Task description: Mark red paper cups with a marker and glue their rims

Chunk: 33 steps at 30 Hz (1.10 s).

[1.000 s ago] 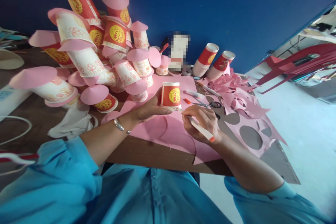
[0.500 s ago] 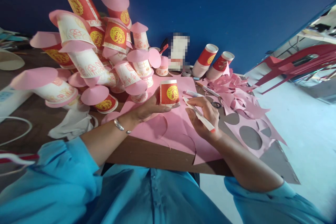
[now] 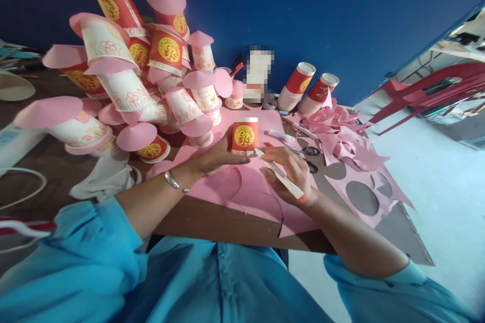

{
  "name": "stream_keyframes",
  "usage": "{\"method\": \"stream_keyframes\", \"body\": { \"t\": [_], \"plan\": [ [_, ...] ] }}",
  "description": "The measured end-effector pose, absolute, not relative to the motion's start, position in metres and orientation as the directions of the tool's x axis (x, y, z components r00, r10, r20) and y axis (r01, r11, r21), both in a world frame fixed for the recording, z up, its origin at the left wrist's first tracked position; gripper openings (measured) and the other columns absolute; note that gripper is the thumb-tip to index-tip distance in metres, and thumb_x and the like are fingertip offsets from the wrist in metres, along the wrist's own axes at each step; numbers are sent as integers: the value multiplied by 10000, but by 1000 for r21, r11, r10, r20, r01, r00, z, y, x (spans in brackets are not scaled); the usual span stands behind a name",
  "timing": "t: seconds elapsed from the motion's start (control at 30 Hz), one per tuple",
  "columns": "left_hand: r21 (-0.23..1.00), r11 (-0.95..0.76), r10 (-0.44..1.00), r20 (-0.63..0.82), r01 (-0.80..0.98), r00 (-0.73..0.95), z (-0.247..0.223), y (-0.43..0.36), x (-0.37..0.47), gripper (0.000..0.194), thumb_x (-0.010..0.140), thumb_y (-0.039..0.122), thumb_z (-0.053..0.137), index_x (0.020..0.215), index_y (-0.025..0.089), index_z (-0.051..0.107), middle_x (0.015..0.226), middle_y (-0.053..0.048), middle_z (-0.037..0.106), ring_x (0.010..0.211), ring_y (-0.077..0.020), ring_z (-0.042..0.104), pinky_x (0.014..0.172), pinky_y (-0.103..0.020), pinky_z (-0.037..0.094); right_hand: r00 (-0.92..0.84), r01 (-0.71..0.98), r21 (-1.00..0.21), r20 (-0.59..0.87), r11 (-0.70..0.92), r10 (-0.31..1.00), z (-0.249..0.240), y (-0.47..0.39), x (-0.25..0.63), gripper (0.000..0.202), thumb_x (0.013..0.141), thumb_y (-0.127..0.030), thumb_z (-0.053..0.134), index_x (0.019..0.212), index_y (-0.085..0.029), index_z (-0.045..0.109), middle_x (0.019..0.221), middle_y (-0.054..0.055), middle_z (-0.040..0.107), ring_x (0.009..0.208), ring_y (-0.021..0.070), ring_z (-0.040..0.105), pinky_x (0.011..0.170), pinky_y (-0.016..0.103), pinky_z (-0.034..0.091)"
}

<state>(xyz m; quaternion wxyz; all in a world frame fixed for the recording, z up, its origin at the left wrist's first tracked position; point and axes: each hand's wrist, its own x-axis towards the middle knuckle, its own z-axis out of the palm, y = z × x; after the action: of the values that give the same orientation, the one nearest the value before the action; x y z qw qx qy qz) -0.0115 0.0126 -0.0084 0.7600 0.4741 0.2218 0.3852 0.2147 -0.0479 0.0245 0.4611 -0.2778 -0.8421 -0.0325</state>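
Note:
A red paper cup [image 3: 244, 135] with a yellow round emblem is held above the pink paper by my left hand [image 3: 217, 156], whose fingers wrap around its lower side. Between the fingers of my right hand [image 3: 291, 174] is a white marker [image 3: 280, 175] with an orange end. The marker's tip is at the cup's lower right edge; whether it touches cannot be made out. Beneath both hands lie sheets of pink paper [image 3: 261, 197]. Scissors with black handles [image 3: 311, 151] rest just beyond my right hand, partly hidden by it.
To the left rises a pile of decorated paper cups [image 3: 121, 88] with pink cone tops. Two stacks of cups [image 3: 297, 86] lean at the back right. Pink paper scraps [image 3: 337, 131] and a sheet with cut-out holes [image 3: 361, 197] lie at right. A red chair [image 3: 428, 91] stands beyond the table.
My right hand has moved left with the marker, bringing its tip to the cup's lower edge. The cup has shifted slightly and turned a little. More of the scissors shows now.

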Motion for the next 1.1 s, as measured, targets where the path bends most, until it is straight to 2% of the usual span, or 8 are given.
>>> {"method": "stream_keyframes", "body": {
  "t": [0.2,0.43,0.83,1.1],
  "plan": [
    [929,187,808,41,-320,588,-10,14,-15,785,737,302,1008,1424,264,631,1266,-80,762,1240,-320,709,1107,-487,518,-378,492,-204,826,846,419,26,-50,216,127,1047,-185,653,1164,-235,657,906,43,801,797,204,818,699,327,685],
    [939,179,807,31,-293,590,-6,13,-17,735,740,297,998,1377,248,634,1225,-73,754,1175,-293,697,1068,-469,514,-453,477,-162,797,864,400,29,-50,212,132,1026,-118,628,1098,-229,624,823,4,773,706,156,782,612,262,621],
    [929,187,789,51,-319,612,-4,12,-14,671,757,290,984,1345,249,662,1224,-73,770,1183,-290,710,1097,-467,513,-459,496,-182,775,849,434,26,-49,212,171,998,-108,631,1096,-246,615,849,-6,780,673,154,754,610,275,595],
    [921,203,788,48,-332,614,-7,13,-14,681,742,242,990,1331,251,647,1189,-64,772,1120,-272,724,1047,-456,535,-453,489,-185,781,852,429,24,-49,212,149,1014,-108,633,1103,-227,619,869,19,789,712,163,768,622,275,596]
  ]
}}
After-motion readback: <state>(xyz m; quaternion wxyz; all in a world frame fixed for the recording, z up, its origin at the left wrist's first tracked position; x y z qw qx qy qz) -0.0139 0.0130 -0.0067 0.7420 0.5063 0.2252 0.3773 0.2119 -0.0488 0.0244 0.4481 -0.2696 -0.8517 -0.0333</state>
